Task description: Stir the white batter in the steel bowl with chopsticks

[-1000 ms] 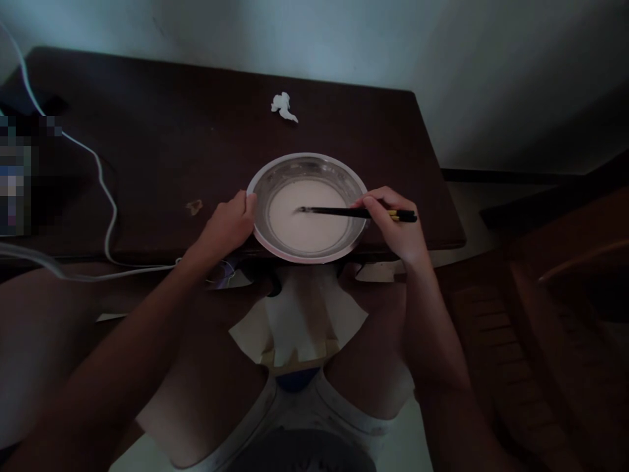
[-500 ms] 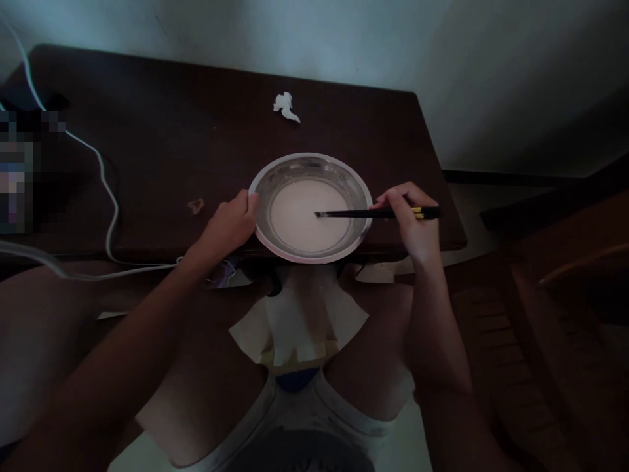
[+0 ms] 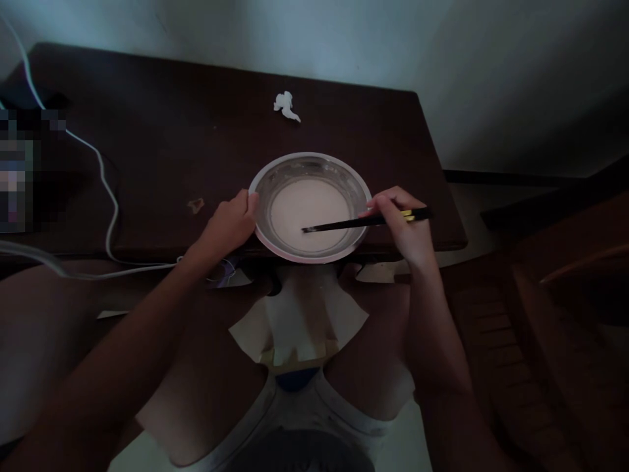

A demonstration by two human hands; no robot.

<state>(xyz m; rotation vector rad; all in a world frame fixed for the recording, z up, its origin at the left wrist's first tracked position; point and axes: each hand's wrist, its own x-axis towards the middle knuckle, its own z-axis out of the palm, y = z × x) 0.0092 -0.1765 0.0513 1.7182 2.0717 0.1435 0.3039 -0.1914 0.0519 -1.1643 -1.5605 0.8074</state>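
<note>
A wide metal bowl [image 3: 360, 185] stands at the front edge of the dark table, part-filled with a pale, milky liquid [image 3: 309, 206]. My left hand [image 3: 234, 217] grips its left rim, thumb on top. In my right hand [image 3: 400, 219], at the right rim, is a pair of black chopsticks [image 3: 344, 224] with gold bands near the top. Their tips dip into the liquid, left of the bowl's middle and toward me. The tips' ends are hidden under the surface.
Crumpled white tissue [image 3: 286, 107] lies behind the bowl on the table [image 3: 171, 131]. A white cable [image 3: 104, 172] runs across the left side, near a small brownish scrap [image 3: 196, 206]. A wooden chair [image 3: 511, 341] stands at the right, and a pale wall [image 3: 295, 39] rises behind.
The chopstick tips have swept left and toward me through the liquid. My right hand has shifted slightly left with them. My left hand and the bowl stay in place.
</note>
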